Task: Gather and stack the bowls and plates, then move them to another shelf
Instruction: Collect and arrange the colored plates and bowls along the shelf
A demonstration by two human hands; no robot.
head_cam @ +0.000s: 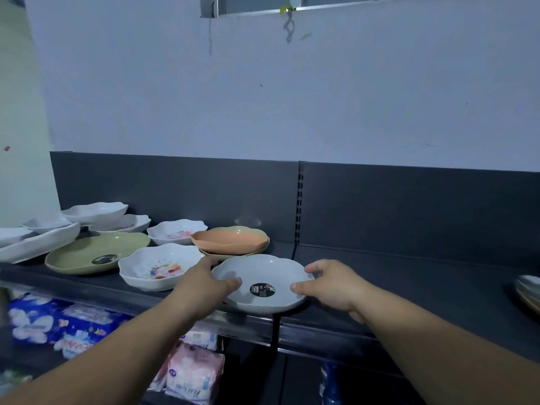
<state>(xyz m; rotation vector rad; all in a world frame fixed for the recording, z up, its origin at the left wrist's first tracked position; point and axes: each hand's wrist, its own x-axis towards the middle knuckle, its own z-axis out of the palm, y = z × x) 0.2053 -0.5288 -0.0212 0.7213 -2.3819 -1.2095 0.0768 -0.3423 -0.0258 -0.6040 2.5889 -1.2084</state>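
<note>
Well left of the grey bowl (263, 271) at the front of the dark shelf (409, 276): white dishes (38, 244), a green plate (96, 251), then a floral bowl (159, 266) just beside it, an orange bowl (230, 239) just behind. Clamped at its left rim by the left hand (204, 280), at its right by the right hand (333, 285), thumbs inside, fingers curled round the edge. Well right of it, stacked plates (529, 290).

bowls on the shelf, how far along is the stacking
Early. Done: the orange bowl sits on another dish, and a small stack shows at the right edge. In hand: left grip and right grip hold the grey bowl. Remaining: the green plate, floral bowls and white dishes lie loose.
</note>
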